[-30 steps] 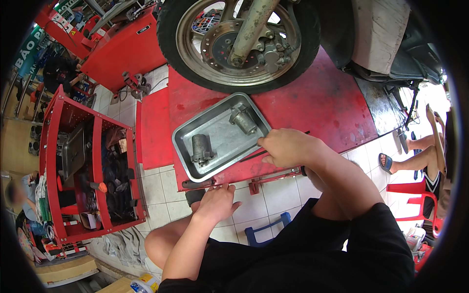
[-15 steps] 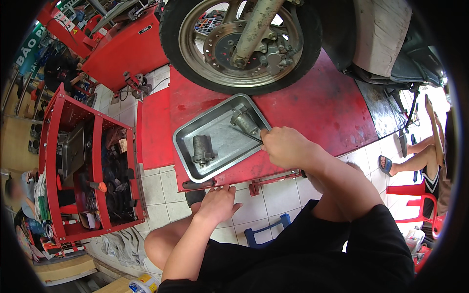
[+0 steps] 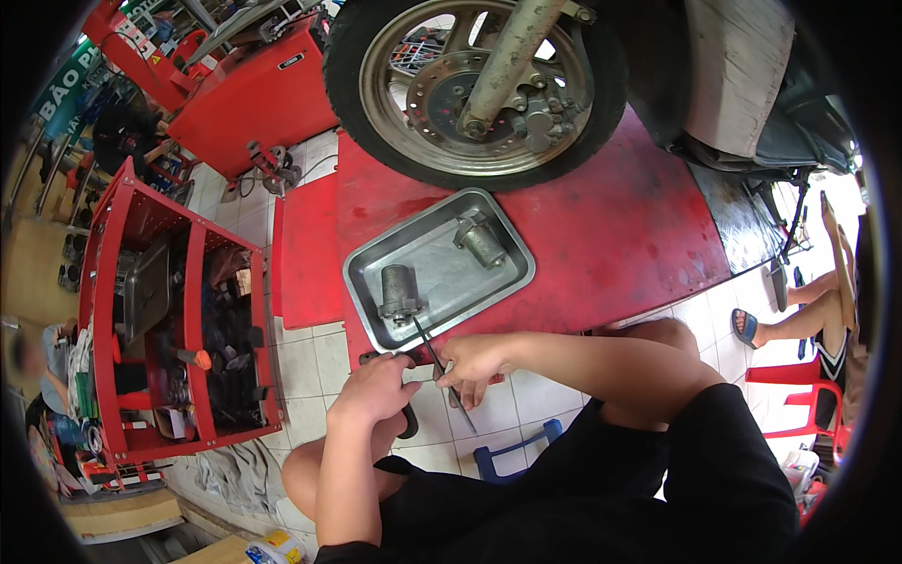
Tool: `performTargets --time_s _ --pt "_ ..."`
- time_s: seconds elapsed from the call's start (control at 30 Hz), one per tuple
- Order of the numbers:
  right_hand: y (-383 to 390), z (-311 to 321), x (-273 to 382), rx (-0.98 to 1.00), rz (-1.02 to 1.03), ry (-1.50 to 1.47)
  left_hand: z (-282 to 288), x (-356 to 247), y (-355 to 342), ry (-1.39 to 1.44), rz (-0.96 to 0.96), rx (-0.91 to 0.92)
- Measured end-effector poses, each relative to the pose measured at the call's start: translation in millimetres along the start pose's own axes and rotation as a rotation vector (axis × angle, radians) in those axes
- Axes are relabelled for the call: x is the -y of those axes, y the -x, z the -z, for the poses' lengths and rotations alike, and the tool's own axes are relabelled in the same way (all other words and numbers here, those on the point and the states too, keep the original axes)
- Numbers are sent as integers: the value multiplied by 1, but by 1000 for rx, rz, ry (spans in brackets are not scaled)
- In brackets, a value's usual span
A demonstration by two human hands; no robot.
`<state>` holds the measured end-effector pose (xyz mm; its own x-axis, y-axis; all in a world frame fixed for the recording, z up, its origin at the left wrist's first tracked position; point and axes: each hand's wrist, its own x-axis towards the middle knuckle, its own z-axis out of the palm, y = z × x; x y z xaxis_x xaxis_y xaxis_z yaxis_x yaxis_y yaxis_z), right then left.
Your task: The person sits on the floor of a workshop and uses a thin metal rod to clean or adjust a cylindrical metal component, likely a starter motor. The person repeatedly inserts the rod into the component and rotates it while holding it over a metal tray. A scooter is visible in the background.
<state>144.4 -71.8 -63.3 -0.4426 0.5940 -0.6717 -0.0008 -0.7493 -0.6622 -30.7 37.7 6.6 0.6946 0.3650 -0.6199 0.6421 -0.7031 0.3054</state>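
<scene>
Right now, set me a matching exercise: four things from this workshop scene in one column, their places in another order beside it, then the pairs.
Things
1. metal tray
2. motorcycle wheel
3. thin tool
4. red tool cart

Places
A. in the right hand
B. far left on the tiled floor
C. on the red lift platform, holding two metal parts
D. at the platform's far end, above the tray

Pairs: 1-C, 2-D, 3-A, 4-B

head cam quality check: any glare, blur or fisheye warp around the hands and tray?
Head view: even daylight, soft shadows only. Mild sheen on the metal tray, not blown out. Right hand and left hand are sharp, no motion blur. Fisheye bends the red lift platform edges; black vignette at the corners; overexposed patch at far right.
</scene>
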Motion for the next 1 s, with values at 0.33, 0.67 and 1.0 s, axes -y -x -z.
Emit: performTargets --time_s 0.33,0.67,1.0 --pt "-17 -12 -1 -79 11 -83 -3 15 6 28 25 -27" --pt "-33 -10 -9 -243 78 -99 -7 14 5 8 3 -81" --pt "-32 -22 -3 -542 132 -120 -3 6 4 -6 43 -34"
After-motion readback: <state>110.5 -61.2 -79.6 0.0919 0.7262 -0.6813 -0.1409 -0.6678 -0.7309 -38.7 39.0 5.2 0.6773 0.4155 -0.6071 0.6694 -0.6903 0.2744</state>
